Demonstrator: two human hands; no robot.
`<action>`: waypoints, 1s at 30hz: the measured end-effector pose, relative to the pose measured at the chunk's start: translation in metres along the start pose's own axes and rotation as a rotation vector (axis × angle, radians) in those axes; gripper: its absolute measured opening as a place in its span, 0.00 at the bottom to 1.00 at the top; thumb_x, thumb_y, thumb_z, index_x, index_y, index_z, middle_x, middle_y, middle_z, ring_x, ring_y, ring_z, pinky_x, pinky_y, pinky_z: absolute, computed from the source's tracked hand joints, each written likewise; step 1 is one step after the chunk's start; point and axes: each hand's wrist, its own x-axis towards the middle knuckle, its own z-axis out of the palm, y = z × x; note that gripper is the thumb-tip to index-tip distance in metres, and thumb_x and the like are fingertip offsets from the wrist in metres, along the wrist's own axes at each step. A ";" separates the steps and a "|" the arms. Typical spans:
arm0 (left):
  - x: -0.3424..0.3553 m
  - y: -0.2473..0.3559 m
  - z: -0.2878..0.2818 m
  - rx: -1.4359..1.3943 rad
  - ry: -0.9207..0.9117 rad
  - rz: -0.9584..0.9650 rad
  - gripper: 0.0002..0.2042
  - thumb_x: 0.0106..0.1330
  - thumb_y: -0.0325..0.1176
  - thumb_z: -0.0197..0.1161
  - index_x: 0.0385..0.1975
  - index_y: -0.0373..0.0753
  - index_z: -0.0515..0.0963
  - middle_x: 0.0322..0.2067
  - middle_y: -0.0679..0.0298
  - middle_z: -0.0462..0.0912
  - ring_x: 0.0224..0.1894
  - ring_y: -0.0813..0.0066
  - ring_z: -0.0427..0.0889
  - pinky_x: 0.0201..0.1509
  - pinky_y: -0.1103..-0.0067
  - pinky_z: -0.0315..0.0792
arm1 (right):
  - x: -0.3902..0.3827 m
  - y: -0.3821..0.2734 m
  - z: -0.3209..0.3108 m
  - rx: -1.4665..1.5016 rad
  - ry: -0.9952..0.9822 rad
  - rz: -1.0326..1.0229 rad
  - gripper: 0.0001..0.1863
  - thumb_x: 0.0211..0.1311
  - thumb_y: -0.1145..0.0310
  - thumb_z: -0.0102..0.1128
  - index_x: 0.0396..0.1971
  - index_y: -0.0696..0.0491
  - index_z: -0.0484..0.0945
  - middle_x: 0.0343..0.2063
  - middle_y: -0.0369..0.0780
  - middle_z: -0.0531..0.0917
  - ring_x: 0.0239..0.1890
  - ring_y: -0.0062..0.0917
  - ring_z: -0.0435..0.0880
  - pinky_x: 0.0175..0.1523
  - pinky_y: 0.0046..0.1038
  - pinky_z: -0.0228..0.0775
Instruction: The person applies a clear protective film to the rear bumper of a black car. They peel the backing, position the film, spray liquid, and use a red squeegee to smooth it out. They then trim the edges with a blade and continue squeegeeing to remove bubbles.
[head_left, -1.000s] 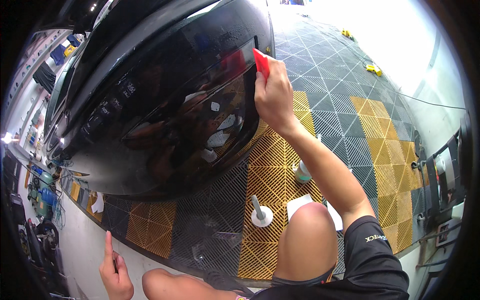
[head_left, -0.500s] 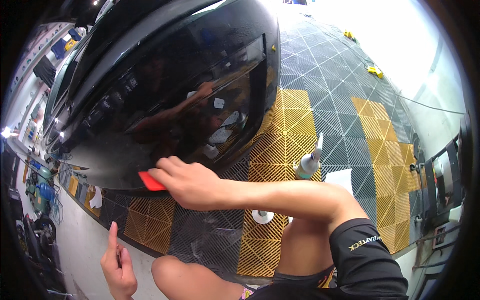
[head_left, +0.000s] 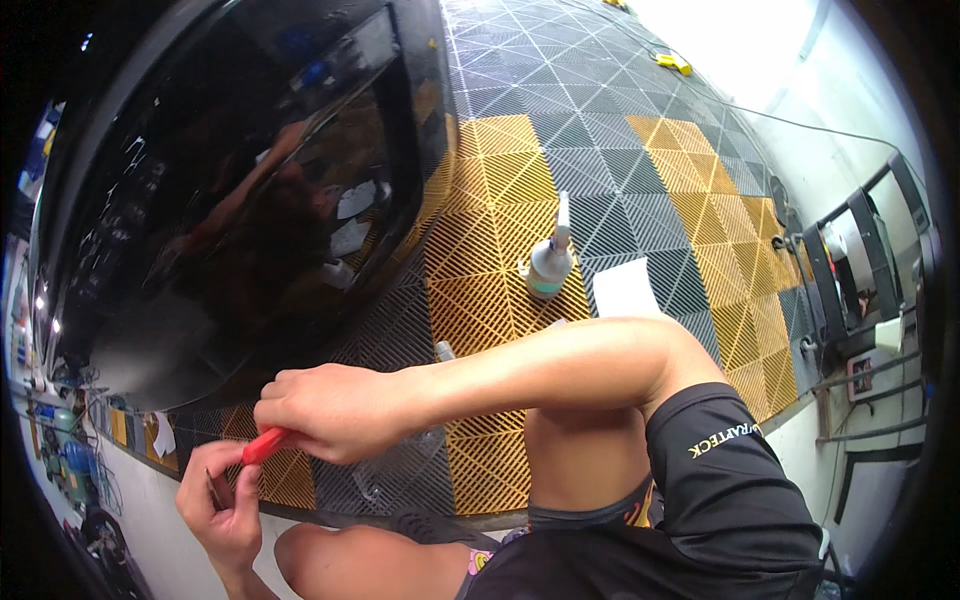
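My right hand [head_left: 335, 410] is closed on a red squeegee card [head_left: 264, 444], held just off the lower edge of the glossy black car bumper [head_left: 230, 290]. At the card's other end, the thumb and forefinger of my left hand [head_left: 222, 505] meet it. A thin dark tool [head_left: 212, 490] lies inside the curled fingers of that left hand; its kind is too hidden to tell. My right arm reaches across above my bent knees. The bumper's surface mirrors my arm and some white sheets.
A spray bottle [head_left: 549, 265] stands on the yellow and dark grid floor tiles [head_left: 490, 210], with a white sheet [head_left: 626, 288] beside it. Clear crumpled film [head_left: 400, 465] lies below my right wrist. A black rack [head_left: 870, 250] stands along the right wall; a cable [head_left: 760, 118] trails behind.
My right hand has brought the red card down and left, away from the bumper, to my left hand. Left fingers have closed toward the card. The whole view has shifted right.
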 end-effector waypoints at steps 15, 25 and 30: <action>-0.009 -0.009 -0.005 -0.115 -0.008 -0.135 0.16 0.70 0.40 0.72 0.36 0.31 0.79 0.38 0.52 0.82 0.39 0.69 0.79 0.44 0.77 0.72 | -0.012 -0.011 -0.071 0.039 0.324 0.117 0.19 0.65 0.67 0.69 0.51 0.59 0.78 0.37 0.47 0.84 0.40 0.40 0.87 0.45 0.38 0.80; 0.046 -0.008 0.043 -0.492 -0.345 -0.522 0.15 0.83 0.45 0.55 0.43 0.37 0.75 0.27 0.73 0.74 0.21 0.93 0.65 0.23 0.89 0.58 | -0.082 0.004 -0.192 -0.193 0.597 0.161 0.13 0.77 0.65 0.58 0.49 0.57 0.86 0.35 0.38 0.89 0.36 0.18 0.89 0.40 0.21 0.83; 0.058 -0.008 0.098 -0.735 -0.611 -0.718 0.15 0.85 0.44 0.50 0.51 0.37 0.74 0.25 0.71 0.74 0.25 0.85 0.72 0.29 0.84 0.65 | -0.161 0.023 -0.197 -0.182 0.533 0.451 0.12 0.76 0.66 0.59 0.46 0.58 0.86 0.33 0.39 0.89 0.33 0.19 0.88 0.39 0.21 0.80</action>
